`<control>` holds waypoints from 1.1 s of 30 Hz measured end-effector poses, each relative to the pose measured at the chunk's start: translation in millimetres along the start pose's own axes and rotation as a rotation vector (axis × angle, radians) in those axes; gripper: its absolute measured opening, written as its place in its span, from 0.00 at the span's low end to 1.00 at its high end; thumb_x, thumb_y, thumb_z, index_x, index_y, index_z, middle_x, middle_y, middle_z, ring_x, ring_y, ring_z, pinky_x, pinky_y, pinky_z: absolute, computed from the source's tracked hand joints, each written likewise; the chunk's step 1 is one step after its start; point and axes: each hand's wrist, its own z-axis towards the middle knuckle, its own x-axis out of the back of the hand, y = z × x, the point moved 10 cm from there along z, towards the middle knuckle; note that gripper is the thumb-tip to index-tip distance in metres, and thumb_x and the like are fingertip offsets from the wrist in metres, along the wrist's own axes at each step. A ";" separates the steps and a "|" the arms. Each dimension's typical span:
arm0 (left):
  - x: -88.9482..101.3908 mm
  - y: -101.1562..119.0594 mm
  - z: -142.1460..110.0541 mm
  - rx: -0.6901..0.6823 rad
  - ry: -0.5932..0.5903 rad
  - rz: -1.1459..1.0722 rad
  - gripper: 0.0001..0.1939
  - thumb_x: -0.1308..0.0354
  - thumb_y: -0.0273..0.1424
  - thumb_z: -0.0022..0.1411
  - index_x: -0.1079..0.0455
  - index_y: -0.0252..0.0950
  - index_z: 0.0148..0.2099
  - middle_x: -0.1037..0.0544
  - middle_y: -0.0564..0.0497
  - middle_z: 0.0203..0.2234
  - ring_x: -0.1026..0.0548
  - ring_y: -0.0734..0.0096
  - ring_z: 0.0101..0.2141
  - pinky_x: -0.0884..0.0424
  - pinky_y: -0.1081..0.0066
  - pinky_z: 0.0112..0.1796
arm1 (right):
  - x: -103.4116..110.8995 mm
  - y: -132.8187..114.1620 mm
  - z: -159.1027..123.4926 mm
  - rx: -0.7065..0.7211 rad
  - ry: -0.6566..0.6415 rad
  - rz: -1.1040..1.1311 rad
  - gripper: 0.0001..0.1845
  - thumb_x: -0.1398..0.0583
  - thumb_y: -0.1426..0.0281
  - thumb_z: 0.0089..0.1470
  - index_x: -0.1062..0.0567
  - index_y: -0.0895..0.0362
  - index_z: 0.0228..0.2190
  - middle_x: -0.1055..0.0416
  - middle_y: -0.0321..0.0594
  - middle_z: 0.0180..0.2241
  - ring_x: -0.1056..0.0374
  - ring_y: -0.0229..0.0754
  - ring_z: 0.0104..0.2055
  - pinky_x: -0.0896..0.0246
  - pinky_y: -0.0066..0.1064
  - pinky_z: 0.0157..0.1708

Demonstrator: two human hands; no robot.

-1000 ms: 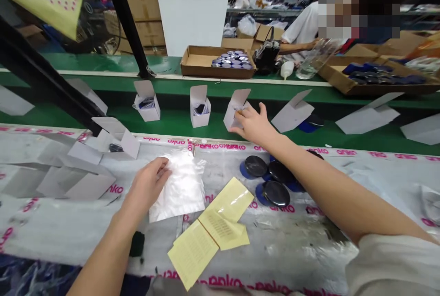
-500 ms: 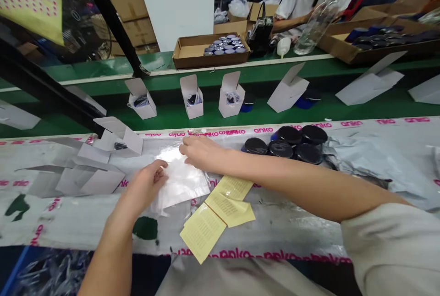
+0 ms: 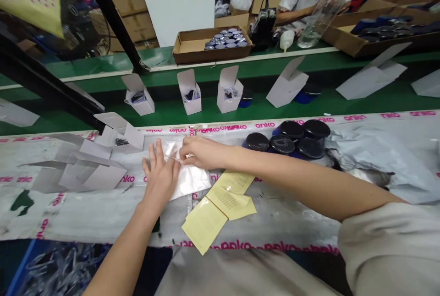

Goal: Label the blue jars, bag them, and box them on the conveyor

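Translucent white plastic bags [image 3: 192, 181] want gentleness: I pinch an edge with my right hand [image 3: 202, 151]; my left hand [image 3: 161, 177] touches, grip unclear

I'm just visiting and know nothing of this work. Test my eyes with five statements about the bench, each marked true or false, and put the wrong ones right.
1. The left hand and right hand are close together over thin whitish plastic. True.
2. The yellow papers are inside a white box. False: the yellow papers lie on the bench covering.
3. A dark-topped blue jar stands beside an open white box on the green surface. True.
4. A sleeve covers the right arm down to the wrist. False: the right forearm is bare.
5. The brown cardboard tray holds round items. True.
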 end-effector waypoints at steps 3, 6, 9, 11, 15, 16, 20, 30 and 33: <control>-1.7 -4.7 4.4 0.064 0.030 -0.050 0.24 0.50 0.32 0.73 0.33 0.38 0.68 0.56 0.32 0.75 0.59 0.30 0.73 0.53 0.24 0.62 | 2.9 -10.8 -25.9 -0.031 0.045 -0.064 0.11 0.42 0.80 0.63 0.20 0.60 0.42 0.26 0.52 0.47 0.31 0.51 0.50 0.38 0.39 0.46; 17.4 -3.7 0.4 -0.010 0.158 -0.122 0.18 0.46 0.31 0.71 0.24 0.39 0.59 0.56 0.38 0.76 0.60 0.29 0.73 0.50 0.25 0.62 | 17.3 -13.2 -73.4 -0.143 0.150 -0.096 0.09 0.43 0.77 0.66 0.22 0.63 0.40 0.27 0.54 0.43 0.30 0.52 0.46 0.37 0.41 0.44; 41.9 2.9 -10.0 -0.146 0.254 -0.219 0.10 0.41 0.30 0.69 0.20 0.40 0.49 0.52 0.47 0.76 0.57 0.30 0.73 0.48 0.29 0.64 | 14.9 -4.1 -130.0 -0.311 0.219 0.080 0.11 0.37 0.63 0.64 0.23 0.59 0.42 0.25 0.47 0.41 0.28 0.51 0.44 0.33 0.40 0.43; 60.7 13.5 -20.5 -0.236 0.342 -0.275 0.06 0.38 0.29 0.67 0.21 0.41 0.44 0.46 0.49 0.74 0.52 0.33 0.72 0.46 0.33 0.66 | -0.5 2.7 -160.0 -0.403 0.276 0.209 0.21 0.30 0.62 0.56 0.25 0.56 0.47 0.24 0.47 0.45 0.27 0.53 0.48 0.30 0.41 0.44; 50.7 63.7 -32.1 -0.432 0.093 -0.504 0.16 0.35 0.29 0.64 0.25 0.47 0.53 0.32 0.49 0.67 0.32 0.49 0.65 0.32 0.48 0.62 | -39.2 13.7 -188.0 -0.526 0.458 0.377 0.19 0.32 0.71 0.56 0.27 0.54 0.48 0.23 0.47 0.48 0.26 0.53 0.50 0.29 0.44 0.47; 33.6 80.4 -34.3 -0.463 -0.098 -0.576 0.21 0.35 0.29 0.64 0.27 0.49 0.58 0.29 0.49 0.64 0.29 0.53 0.63 0.29 0.53 0.60 | -45.7 15.8 -189.8 -0.536 0.512 0.432 0.16 0.35 0.74 0.58 0.27 0.53 0.47 0.22 0.45 0.47 0.25 0.51 0.48 0.29 0.42 0.46; -22.8 111.0 -39.3 -0.319 -0.591 -0.787 0.30 0.39 0.27 0.65 0.34 0.48 0.67 0.18 0.50 0.49 0.20 0.61 0.50 0.23 0.62 0.50 | -51.3 29.2 -194.2 -0.565 0.685 0.637 0.12 0.38 0.75 0.59 0.24 0.50 0.43 0.18 0.38 0.42 0.22 0.45 0.42 0.29 0.36 0.42; -33.4 108.1 -33.0 -0.196 -0.615 -0.912 0.09 0.42 0.35 0.69 0.21 0.41 0.45 0.15 0.52 0.37 0.19 0.66 0.37 0.28 0.68 0.36 | -40.5 33.7 -194.2 -0.518 0.628 0.503 0.09 0.37 0.70 0.61 0.23 0.52 0.45 0.20 0.39 0.39 0.25 0.44 0.36 0.30 0.35 0.35; -32.1 111.7 -33.9 -0.239 -0.626 -0.882 0.10 0.44 0.36 0.71 0.21 0.40 0.45 0.16 0.53 0.38 0.19 0.67 0.37 0.28 0.69 0.36 | -13.7 8.1 -189.9 -0.352 0.697 0.178 0.10 0.37 0.72 0.63 0.24 0.56 0.47 0.23 0.47 0.44 0.27 0.50 0.47 0.30 0.41 0.45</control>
